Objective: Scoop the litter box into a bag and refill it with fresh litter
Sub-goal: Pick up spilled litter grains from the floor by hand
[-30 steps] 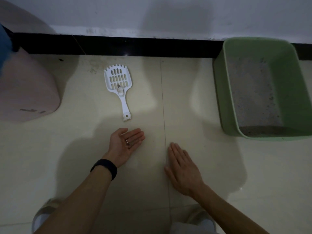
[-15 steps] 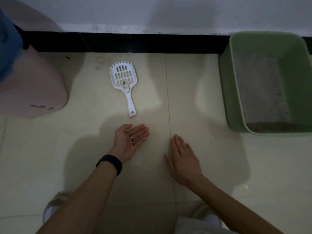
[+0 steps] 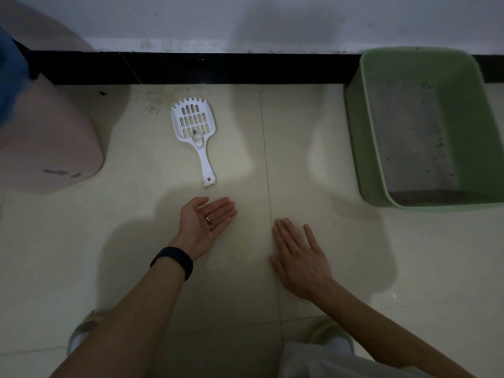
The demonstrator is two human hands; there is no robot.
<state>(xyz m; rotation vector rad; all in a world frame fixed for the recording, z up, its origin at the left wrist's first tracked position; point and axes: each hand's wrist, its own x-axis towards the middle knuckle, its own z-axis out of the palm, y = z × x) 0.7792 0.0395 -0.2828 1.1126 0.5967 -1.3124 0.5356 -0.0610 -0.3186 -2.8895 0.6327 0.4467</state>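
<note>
- Left hand: palm up, fingers loosely spread, holding nothing; dark band on the wrist, ring on one finger.
- Right hand: palm down, fingers spread flat, low over the cream tiled floor; empty. Cannot tell if it touches the tile.
- White slotted plastic litter scoop: lies flat on the floor at about 12 o'clock from the left hand, near but apart.
- Scoop's long axis runs roughly 12-to-6, tilted slightly; toothed slotted head away toward the black baseboard, handle end with hanging hole nearest the left fingertips.
- Left hand is clearly the nearer one; right hand sits at about 4 o'clock from the handle end, further off.
- Judgement: next move is a short forward reach with the left grip onto the handle, closing around it along its length.
- Scoop looks thin, rigid, light; a small pale lump sits at the neck, possibly stuck litter, too dim to be sure.
- Green rectangular plastic litter box: on the floor at about 2 o'clock from the right hand, well apart, against the baseboard; grey litter in a thin layer with dark specks.
- Pink rounded plastic container: at 10 o'clock from the left hand, well apart.
- No bag identifiable in view.
- Scooping not yet started, judging by the untouched scoop.
</note>
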